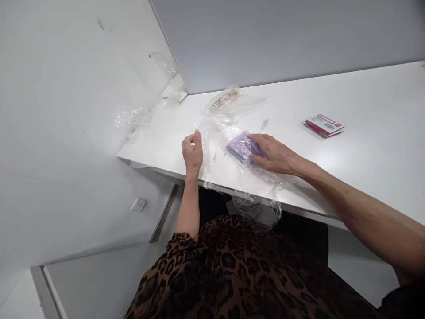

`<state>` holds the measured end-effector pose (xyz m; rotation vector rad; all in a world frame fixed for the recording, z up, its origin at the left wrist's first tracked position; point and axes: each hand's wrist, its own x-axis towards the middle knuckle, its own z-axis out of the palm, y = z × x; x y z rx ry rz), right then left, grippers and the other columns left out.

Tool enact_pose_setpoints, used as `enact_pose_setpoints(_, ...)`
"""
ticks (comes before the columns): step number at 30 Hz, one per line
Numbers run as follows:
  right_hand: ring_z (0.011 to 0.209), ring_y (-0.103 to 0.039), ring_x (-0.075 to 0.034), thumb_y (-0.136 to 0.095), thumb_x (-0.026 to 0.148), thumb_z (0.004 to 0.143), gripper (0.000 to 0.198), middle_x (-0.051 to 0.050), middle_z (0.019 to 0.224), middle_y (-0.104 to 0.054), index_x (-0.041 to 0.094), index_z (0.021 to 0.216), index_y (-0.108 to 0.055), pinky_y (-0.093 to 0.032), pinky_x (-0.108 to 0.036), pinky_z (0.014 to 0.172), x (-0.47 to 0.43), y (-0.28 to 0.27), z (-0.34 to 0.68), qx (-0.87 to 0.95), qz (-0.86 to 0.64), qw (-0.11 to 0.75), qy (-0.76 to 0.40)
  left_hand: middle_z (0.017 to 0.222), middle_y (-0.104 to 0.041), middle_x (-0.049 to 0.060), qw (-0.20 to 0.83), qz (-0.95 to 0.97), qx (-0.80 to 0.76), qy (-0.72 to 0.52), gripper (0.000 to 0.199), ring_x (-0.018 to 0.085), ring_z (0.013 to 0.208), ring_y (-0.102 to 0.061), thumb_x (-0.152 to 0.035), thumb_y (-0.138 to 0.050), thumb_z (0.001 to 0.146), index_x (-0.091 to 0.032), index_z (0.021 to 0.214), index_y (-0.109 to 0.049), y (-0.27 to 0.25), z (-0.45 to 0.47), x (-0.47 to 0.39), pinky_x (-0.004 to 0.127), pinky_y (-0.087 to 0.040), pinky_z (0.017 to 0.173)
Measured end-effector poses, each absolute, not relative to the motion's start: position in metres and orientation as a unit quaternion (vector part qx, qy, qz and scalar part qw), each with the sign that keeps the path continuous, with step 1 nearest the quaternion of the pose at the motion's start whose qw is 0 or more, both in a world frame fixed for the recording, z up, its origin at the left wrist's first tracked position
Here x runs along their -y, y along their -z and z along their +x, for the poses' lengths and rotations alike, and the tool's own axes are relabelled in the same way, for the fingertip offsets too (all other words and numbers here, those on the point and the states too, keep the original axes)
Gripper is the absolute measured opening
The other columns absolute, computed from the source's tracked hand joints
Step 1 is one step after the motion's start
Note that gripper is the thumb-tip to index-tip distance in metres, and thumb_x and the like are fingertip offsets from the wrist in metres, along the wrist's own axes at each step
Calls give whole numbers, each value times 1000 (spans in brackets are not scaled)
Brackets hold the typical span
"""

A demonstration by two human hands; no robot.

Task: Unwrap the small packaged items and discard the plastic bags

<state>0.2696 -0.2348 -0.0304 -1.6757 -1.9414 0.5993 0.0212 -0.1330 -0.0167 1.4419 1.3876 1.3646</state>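
Observation:
A flat purple packet (239, 146) lies on the white table, with shiny clear plastic wrap (229, 130) over and around it. My right hand (274, 153) grips the packet's right side, thumb near its lower edge and fingers along the top. To the left of it, my left hand (193, 150) is closed in a pinch at the edge of the clear plastic; what lies between thumb and finger is too fine to see. More crinkled plastic (257, 206) hangs over the front edge, by my lap.
Behind the packet lies a clear bag (229, 98) with brownish contents. A folded red-and-white printed card (325, 125) lies to the right. Plastic scraps (133, 118) gather by the left wall, and a grey panel (282, 40) closes off the table's back.

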Motion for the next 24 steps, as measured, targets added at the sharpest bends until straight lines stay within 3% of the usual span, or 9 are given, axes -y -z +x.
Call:
enact_pose_setpoints(2, 137, -53, -49, -51, 60, 95, 75, -24, 153, -55, 17, 156, -48, -45, -72, 108, 234, 33, 269, 701, -630, 262, -206, 138, -58, 19, 294, 586, -558, -509, 75, 25, 118, -58, -78, -54, 92, -15, 131, -61, 25, 11, 154, 41, -49, 101)
enact_pose_setpoints(5, 125, -60, -48, -32, 70, 100, 78, -25, 136, -66, 15, 152, -52, -47, -72, 101, 232, 39, 270, 681, -642, 292, -198, 154, -52, 21, 387, 598, -545, -443, 94, 31, 129, -58, -84, -53, 88, -22, 157, -41, 30, 14, 187, 45, -50, 103)
enact_pose_setpoints(9, 112, -66, -43, -24, 82, 97, 87, -22, 122, -71, 17, 145, -59, -51, -62, 96, 228, 42, 275, 671, -634, 324, -209, 135, -68, 19, 418, 613, -517, -427, 100, 38, 135, -57, -70, -84, 72, -25, 153, -49, 38, 42, 209, 52, -42, 115)
enact_pose_setpoints(12, 115, -65, -43, -30, 87, 93, 91, -22, 126, -71, 18, 143, -61, -50, -61, 99, 227, 39, 276, 671, -630, 326, -215, 135, -69, 16, 401, 627, -493, -450, 101, 43, 142, -50, -47, -99, 63, -27, 150, -52, 47, 63, 209, 58, -35, 121)
enact_pose_setpoints(16, 133, -56, -49, -52, 90, 82, 98, -22, 149, -59, 21, 152, -54, -45, -69, 108, 228, 35, 273, 690, -626, 291, -220, 124, -71, 13, 472, 600, -457, -456, 86, 37, 127, -63, -15, -88, 74, -27, 151, -51, 55, 73, 202, 55, -43, 117)
enact_pose_setpoints(19, 142, -48, -54, -68, 86, 73, 109, -22, 161, -47, 23, 159, -46, -40, -78, 110, 231, 32, 270, 707, -618, 263, -220, 102, -71, 5, 558, 535, -421, -474, 80, 25, 104, -72, -6, -74, 82, -28, 153, -44, 53, 73, 197, 49, -52, 109)
enact_pose_setpoints(24, 129, -61, -46, -70, 76, 79, 102, -23, 155, -54, 25, 161, -37, -56, -65, 100, 235, 22, 274, 667, -588, 343, -303, 86, -60, -5, 673, 384, -372, -511, 83, 17, 85, -74, 3, -61, 77, -28, 151, -39, 31, 78, 193, 44, -55, 104)
